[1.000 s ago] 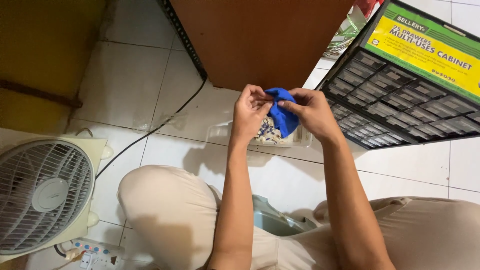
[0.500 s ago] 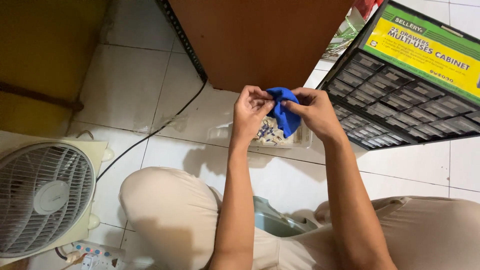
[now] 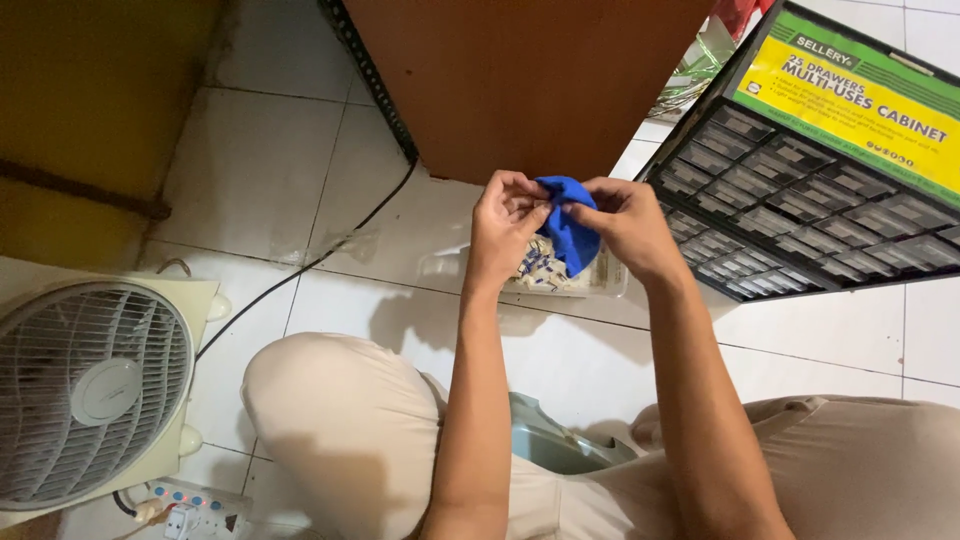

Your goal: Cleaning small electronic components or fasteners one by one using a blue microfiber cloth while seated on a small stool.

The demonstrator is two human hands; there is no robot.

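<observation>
Pinching blue cloth [image 3: 570, 235] between both hands, left hand [image 3: 503, 232] and right hand [image 3: 628, 228] grips closed tight on it

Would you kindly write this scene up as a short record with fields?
Left hand: pinching the top edge of the blue pouch
Right hand: pinching the same edge, opposite side
Beneath hands: clear plastic tray of small parts
Right of hands: black drawer cabinet, lying tilted on the floor
Lower left: cream fan
Surface: white tiled floor
</observation>
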